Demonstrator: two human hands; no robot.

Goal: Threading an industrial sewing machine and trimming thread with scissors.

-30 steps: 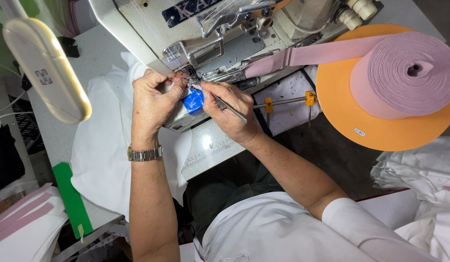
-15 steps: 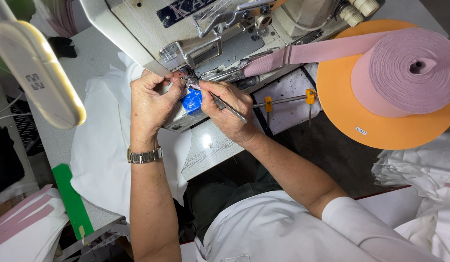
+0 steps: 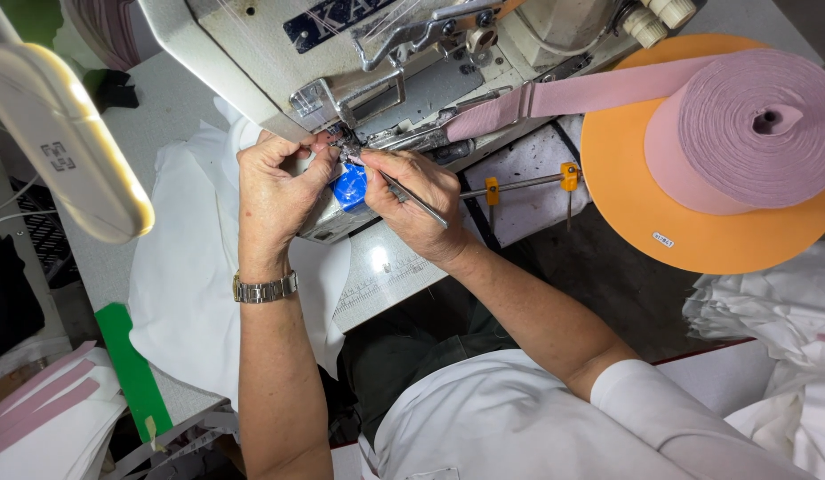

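Head view, steeply down, close

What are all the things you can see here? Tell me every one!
sewing machine: one, grey-white, top middle
tape roll: one, pink, right, its strip running into the machine
round disc: one, orange, under the roll
tweezers: one, metal, in the right hand
blue part: one, blue, on the machine between the hands
white cloth: one, white, on the table under the left arm
lamp: one, cream, left
green strip: one, green, lower left
cloth pile: one, white, right edge
wristwatch: one, silver, left wrist
left hand: at the needle
right hand: at the needle
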